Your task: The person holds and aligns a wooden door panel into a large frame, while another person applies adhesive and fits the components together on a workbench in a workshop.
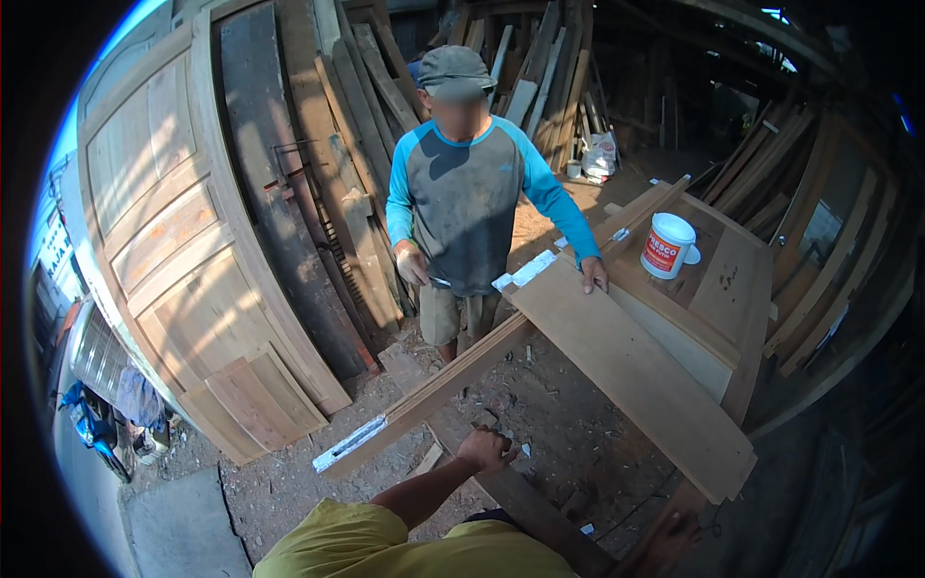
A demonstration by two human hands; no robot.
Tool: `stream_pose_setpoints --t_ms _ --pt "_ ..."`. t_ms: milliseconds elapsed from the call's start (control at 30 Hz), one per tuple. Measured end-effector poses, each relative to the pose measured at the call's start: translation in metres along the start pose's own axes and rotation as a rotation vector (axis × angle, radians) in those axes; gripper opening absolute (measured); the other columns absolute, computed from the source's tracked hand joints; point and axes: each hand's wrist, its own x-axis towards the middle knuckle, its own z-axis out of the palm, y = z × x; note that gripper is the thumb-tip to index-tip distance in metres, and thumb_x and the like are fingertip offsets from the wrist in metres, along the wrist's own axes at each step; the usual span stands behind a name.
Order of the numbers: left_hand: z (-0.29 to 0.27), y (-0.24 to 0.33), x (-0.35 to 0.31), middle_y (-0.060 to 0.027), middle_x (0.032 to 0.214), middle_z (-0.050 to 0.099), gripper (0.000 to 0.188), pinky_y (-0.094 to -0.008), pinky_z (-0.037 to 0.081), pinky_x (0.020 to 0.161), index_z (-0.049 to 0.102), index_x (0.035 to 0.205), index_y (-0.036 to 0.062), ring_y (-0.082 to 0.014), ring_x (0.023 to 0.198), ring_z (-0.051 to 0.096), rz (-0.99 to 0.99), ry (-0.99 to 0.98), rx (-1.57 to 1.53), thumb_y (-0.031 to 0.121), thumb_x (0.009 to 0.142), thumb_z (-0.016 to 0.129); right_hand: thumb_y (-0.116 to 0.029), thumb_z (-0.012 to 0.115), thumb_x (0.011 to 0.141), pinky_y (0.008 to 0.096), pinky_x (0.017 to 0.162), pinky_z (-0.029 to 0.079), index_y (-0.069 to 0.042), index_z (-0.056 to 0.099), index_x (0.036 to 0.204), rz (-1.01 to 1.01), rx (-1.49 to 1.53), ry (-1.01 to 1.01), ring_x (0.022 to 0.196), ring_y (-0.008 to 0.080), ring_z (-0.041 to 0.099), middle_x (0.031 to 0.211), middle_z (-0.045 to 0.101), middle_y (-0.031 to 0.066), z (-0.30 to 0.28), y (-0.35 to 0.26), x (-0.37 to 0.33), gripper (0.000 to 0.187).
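Note:
My left hand (485,449) hovers over the littered ground, fingers loosely bent and apart, with nothing visible in it. It is nearest to a long wooden rail (424,395), whose near end is coated in white paste (352,441). My right hand (677,535) is low in deep shadow, below the near end of a wide wooden panel (636,361); its fingers are too dark to read. Across from me, a co-worker's hand (594,275) rests on the panel's far end, beside a white-smeared edge (528,270). The co-worker's other hand (412,265) holds a small thin tool.
A white bucket with a red label (668,246) stands on a panelled door (718,270) to the right. Another panelled door (164,212) leans at the left. Timber planks (366,164) stand behind the co-worker. A dark beam (540,525) lies before me, wood scraps around it.

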Motion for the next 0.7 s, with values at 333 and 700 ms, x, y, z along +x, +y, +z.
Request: stream_pose_setpoints --t_ms 333,700 --pt "-0.010 0.008 0.000 -0.0187 0.096 0.081 0.055 -0.0504 0.056 0.105 0.085 0.098 0.0093 -0.0404 0.105 0.074 -0.059 -0.089 0.006 0.055 0.107 0.055 -0.057 0.063 0.107 0.0611 0.101 0.050 -0.002 0.066 0.140 0.088 -0.039 0.088 0.120 0.0495 0.059 0.128 0.063 0.0271 -0.005 -0.001 0.001 0.064" --pt "-0.009 0.005 0.001 -0.0216 0.090 0.080 0.059 -0.0511 0.057 0.103 0.084 0.097 0.0064 -0.0425 0.096 0.077 -0.009 -0.046 -0.005 0.055 0.107 0.053 -0.062 0.058 0.110 0.0584 0.109 0.050 -0.002 0.060 0.150 0.136 -0.109 0.262 0.133 0.0458 0.058 0.140 0.059 0.0243 -0.016 -0.011 0.001 0.072"
